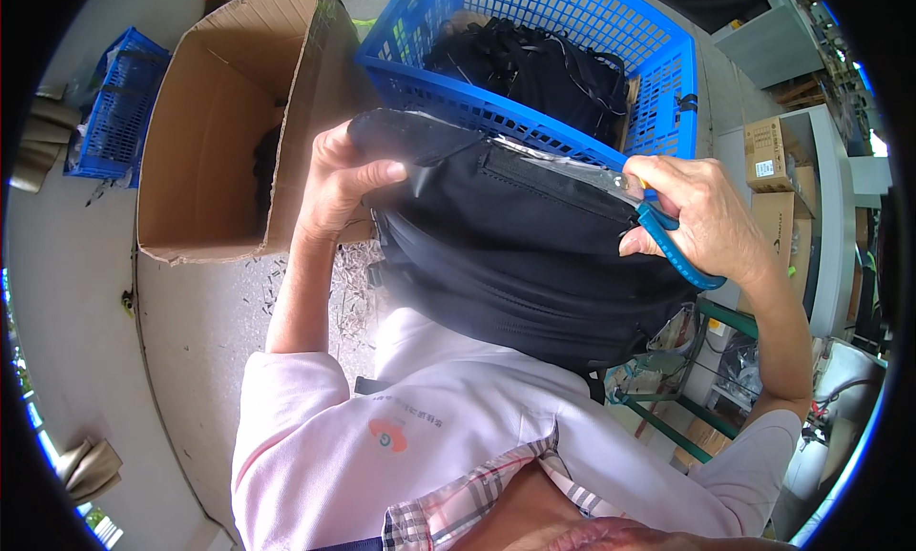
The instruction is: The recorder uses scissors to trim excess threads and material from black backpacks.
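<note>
A black fabric bag (pixel 515 255), which looks like a backpack, is held up in front of my chest. My left hand (pixel 339 179) is closed on its upper left corner, with the thumb on the near face and the other fingers behind. At the upper right edge my right hand (pixel 706 207) is closed round small snips with a curved teal handle (pixel 676 250). Its fingertips also touch the bag's edge there, beside a zipper seam. The blades of the snips cannot be made out.
A blue plastic crate (pixel 534 117) with black bags (pixel 534 64) in it stands just beyond. Left of it is an open cardboard box (pixel 215 131). Dark scraps (pixel 353 274) litter the floor. At the right are a green metal frame (pixel 668 427) and shelves with cartons (pixel 768 155).
</note>
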`<state>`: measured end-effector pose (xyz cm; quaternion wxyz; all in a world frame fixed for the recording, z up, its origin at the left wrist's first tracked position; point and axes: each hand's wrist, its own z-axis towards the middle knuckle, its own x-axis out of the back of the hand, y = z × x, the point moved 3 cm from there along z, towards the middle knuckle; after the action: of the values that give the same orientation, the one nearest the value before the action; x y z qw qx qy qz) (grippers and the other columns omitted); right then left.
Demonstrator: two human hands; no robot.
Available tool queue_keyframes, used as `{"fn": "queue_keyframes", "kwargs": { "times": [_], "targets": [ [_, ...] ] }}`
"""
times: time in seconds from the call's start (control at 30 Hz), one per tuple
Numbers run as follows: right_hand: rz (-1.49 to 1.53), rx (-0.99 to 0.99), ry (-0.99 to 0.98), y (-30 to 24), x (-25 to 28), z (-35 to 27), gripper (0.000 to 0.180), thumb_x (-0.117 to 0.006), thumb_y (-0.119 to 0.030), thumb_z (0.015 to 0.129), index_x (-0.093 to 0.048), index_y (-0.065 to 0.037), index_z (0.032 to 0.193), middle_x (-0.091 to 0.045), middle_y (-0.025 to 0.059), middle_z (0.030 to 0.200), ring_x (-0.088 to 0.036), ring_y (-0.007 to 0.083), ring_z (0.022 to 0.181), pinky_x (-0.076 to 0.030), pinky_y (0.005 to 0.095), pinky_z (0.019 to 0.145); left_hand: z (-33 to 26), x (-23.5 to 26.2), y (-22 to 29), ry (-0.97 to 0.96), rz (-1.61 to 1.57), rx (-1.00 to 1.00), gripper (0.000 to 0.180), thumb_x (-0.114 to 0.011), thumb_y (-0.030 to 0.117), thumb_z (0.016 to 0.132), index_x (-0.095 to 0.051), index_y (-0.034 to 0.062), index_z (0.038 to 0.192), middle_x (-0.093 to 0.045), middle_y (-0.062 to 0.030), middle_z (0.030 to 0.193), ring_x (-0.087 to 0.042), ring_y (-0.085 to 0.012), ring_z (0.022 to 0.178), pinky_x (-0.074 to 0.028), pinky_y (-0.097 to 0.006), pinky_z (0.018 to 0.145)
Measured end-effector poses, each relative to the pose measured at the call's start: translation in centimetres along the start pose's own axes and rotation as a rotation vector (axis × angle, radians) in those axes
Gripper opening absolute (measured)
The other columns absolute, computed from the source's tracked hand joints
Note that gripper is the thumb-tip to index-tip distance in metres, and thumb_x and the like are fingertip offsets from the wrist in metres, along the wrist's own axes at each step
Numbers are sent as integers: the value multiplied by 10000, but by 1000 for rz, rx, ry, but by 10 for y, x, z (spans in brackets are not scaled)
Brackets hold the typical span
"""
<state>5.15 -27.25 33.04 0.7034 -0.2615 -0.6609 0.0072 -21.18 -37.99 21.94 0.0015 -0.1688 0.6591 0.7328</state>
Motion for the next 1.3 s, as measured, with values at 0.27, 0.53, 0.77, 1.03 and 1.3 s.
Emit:
{"fn": "queue_keyframes", "kwargs": {
  "times": [0.27, 0.53, 0.77, 1.03, 1.3],
  "targets": [
    [-26, 70, 57, -4, -7, 9, 471, -731, -420, 618, -510, -46, 802, -567, 71, 653, -553, 242, 526, -434, 321, 488, -4, 0, 0, 0, -33, -17, 336, -730, 14, 628, -629, 20, 948, -633, -32, 851, -565, -108, 776, -454, -244, 744],
    [-4, 98, 99, -10, -8, 17, 457, -730, -408, 624, -504, -48, 792, -553, 65, 635, -549, 231, 511, -430, 317, 479, -7, -7, 3, 31, -103, 9, 372, -767, 29, 578, -620, -5, 917, -647, -59, 854, -600, -133, 778, -470, -260, 773],
    [46, 89, 68, -10, -15, 19, 431, -734, -386, 630, -506, -53, 782, -555, 54, 629, -536, 225, 484, -423, 307, 472, -9, -6, 4, 31, -85, 8, 368, -772, 32, 575, -626, -5, 910, -648, -51, 837, -597, -118, 760, -472, -249, 761],
    [180, -26, -9, -10, -11, 22, 471, -765, -388, 593, -509, -50, 799, -534, 55, 620, -517, 193, 488, -404, 299, 469, -11, -4, 3, 50, -51, 2, 350, -772, 18, 571, -630, 2, 890, -647, -44, 825, -596, -114, 748, -478, -249, 745],
    [146, -16, -58, -12, -12, 23, 495, -774, -400, 574, -511, -44, 796, -520, 57, 616, -504, 181, 493, -398, 293, 472, -13, -3, 0, 51, 21, -13, 317, -763, 5, 585, -628, 5, 872, -646, -44, 815, -595, -109, 738, -482, -244, 732]
  ]
}}
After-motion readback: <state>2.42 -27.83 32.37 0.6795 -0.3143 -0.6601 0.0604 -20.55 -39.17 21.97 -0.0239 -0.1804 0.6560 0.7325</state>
